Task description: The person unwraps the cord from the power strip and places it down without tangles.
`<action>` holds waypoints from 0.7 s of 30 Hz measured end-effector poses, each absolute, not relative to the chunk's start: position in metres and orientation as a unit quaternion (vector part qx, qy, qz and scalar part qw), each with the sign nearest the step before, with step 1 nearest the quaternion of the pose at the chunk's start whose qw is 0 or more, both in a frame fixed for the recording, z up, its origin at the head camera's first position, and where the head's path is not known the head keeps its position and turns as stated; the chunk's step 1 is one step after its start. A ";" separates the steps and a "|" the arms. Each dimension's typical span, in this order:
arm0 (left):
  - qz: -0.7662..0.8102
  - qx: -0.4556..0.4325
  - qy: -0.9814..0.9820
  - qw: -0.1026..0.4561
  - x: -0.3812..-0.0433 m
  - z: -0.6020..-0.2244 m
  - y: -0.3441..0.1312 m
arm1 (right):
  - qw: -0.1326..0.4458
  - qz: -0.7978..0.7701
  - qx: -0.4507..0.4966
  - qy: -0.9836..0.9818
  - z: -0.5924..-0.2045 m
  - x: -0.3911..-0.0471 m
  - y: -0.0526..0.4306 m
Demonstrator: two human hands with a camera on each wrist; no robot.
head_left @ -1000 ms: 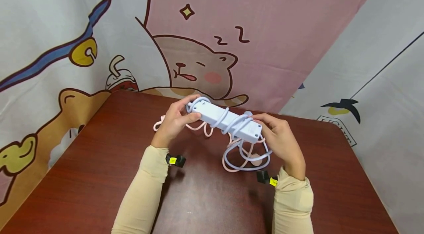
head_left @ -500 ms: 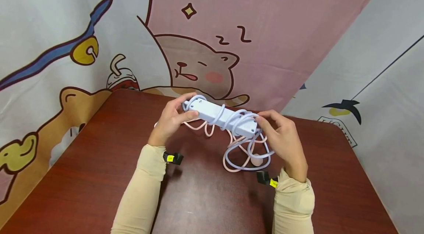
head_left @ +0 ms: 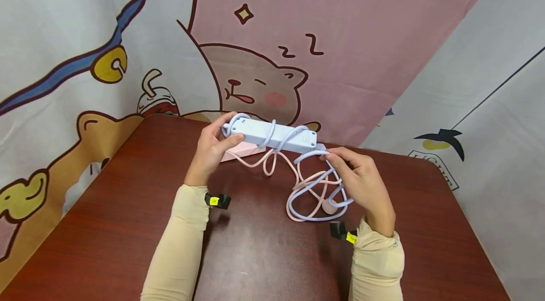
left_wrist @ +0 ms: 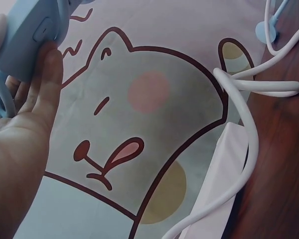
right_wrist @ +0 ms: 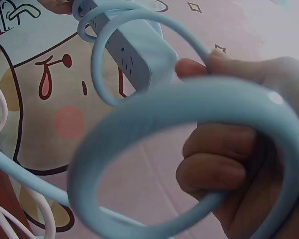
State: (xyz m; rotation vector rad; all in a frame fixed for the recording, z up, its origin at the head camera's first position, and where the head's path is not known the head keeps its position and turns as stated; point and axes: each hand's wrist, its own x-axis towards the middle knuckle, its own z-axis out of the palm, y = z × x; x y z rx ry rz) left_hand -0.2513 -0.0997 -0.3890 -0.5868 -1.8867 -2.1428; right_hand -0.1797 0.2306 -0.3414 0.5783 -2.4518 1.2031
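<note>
In the head view a pale blue power strip [head_left: 294, 136] is held up over the table, tilted slightly down to the right. Its blue cord [head_left: 272, 133] loops around the body in several turns. My left hand [head_left: 211, 147] grips the strip's left end, thumb on the near side and fingers behind. My right hand [head_left: 362, 180] pinches the cord just off the right end. In the right wrist view a big loop of cord [right_wrist: 139, 114] arcs in front of the right hand [right_wrist: 239, 149], and outlet slots show on the strip [right_wrist: 134, 52].
Behind the blue strip a pink power strip [head_left: 244, 149] lies on the brown table [head_left: 255, 244]. Its pink cord [head_left: 294, 168] tangles with the blue cord's slack, beside a round pink plug [head_left: 329, 205]. A cartoon-printed cloth [head_left: 362, 31] hangs at the back.
My left hand has moved the blue strip left and slightly up. At the strip's right end a cord turn has come off, with my right hand now pinching it clear of the body.
</note>
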 end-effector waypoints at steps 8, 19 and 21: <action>-0.766 -0.202 -0.598 0.121 -0.252 -0.387 -0.098 | 0.156 0.365 0.203 -0.895 -0.343 -0.182 0.233; -0.757 -0.206 -0.610 0.110 -0.252 -0.390 -0.100 | 0.214 0.289 0.160 -0.919 -0.349 -0.189 0.242; -0.753 -0.205 -0.615 0.109 -0.252 -0.391 -0.100 | 0.225 0.287 0.151 -0.919 -0.349 -0.189 0.243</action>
